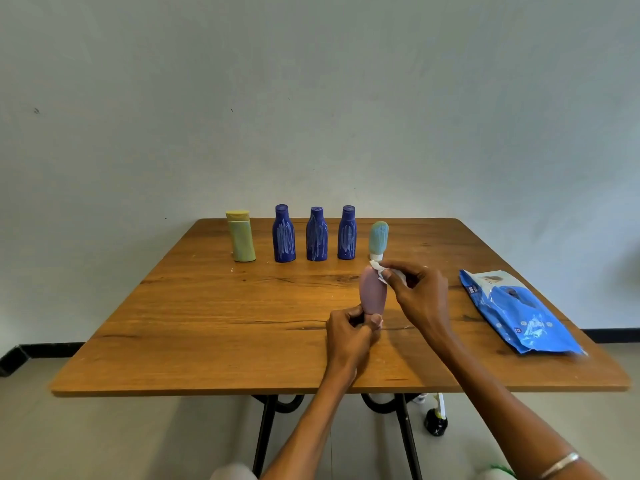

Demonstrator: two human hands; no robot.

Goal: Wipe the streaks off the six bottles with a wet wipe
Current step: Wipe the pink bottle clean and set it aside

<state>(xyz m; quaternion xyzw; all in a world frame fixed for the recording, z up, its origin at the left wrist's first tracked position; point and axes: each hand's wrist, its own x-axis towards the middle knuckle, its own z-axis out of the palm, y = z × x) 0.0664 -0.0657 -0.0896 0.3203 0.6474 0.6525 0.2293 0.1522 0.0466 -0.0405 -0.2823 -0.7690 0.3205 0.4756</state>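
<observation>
The left hand (pixel 349 332) is gripping the pink bottle (pixel 372 292) by its lower end, fingers curled round it, holding it upright above the table (pixel 207 323) toward the near edge, right of middle. Its long axis is pointing up and away. The right hand (pixel 414 292), nearer the bottle's top, is pinching the wet wipe (pixel 381 271) against that upper end, so the wiping stroke likely runs downward along the body. Five streaked bottles are standing along the far edge.
</observation>
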